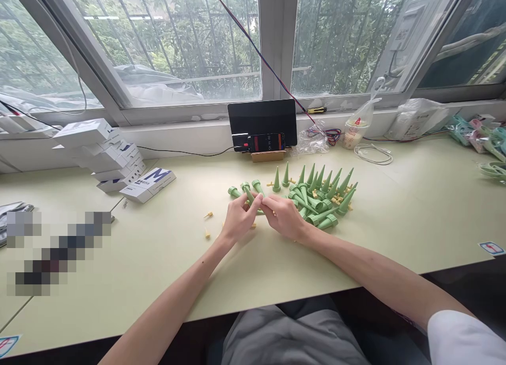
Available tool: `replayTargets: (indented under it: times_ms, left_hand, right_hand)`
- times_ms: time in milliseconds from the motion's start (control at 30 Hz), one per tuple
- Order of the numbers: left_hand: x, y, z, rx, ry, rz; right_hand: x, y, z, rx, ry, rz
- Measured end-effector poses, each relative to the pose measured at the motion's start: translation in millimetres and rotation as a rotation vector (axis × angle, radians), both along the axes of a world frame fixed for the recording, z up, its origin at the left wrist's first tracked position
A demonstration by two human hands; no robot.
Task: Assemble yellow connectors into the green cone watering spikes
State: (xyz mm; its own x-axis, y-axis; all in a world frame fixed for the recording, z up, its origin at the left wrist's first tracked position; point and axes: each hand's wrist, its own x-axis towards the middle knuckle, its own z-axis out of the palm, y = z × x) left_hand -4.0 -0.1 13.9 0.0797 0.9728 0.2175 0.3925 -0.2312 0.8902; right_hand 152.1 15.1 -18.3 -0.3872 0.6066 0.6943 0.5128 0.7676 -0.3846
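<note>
My left hand (240,216) is closed on a green plant watering spike (249,194), whose wide capped end sticks up beyond the fingers. My right hand (285,216) meets it at the fingertips in a pinch; what lies between those fingers is hidden. Two more green spikes lie just past the left hand, one with its cap (256,185) toward the window. Right of my hands spreads a cluster of green spikes, some standing point up like this one (276,179), others lying down (327,222). Small yellow valve pieces (209,214) are scattered left of my left hand.
A phone (266,142) showing a timer leans against a dark tablet (263,117) at the back. White boxes (118,159) are stacked at the left. A bagged cup (351,133) and a white cable (373,153) lie back right. The table's front edge (276,305) is near my lap.
</note>
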Motion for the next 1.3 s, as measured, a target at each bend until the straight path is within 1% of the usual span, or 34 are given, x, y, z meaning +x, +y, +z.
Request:
replayTargets:
  times_ms: [233,500,600,733,933,1000,1167,1300]
  left_hand:
    - [-0.8,0.0,-3.9,0.007,-0.028,-0.028]
    - [-1.1,1.0,-8.6,0.024,-0.025,-0.055]
    - [-1.3,1.8,-9.6,0.014,-0.02,-0.066]
    - [-1.1,2.3,-9.0,-0.01,-0.023,-0.082]
    - [0.3,2.5,-6.1,-0.011,-0.034,-0.085]
    - [0.3,2.5,-5.5,-0.014,-0.03,-0.075]
    - [0.0,2.6,-4.5,-0.032,-0.022,-0.065]
    - [0.0,2.7,-4.3,-0.039,-0.029,-0.074]
  right_hand:
    - [-0.5,-0.9,3.6,-0.046,0.114,0.074]
    - [-0.2,1.0,5.3,-0.095,0.164,0.097]
    - [0.1,1.5,4.7,-0.073,0.135,0.094]
    - [1.0,1.8,3.8,-0.006,0.05,0.07]
    - [4.1,2.7,2.1,0.081,-0.109,-0.02]
    - [4.7,2.7,2.3,0.11,-0.147,-0.03]
    - [4.1,2.0,3.2,0.152,-0.151,-0.024]
    - [2.1,0.8,3.2,0.117,-0.092,-0.008]
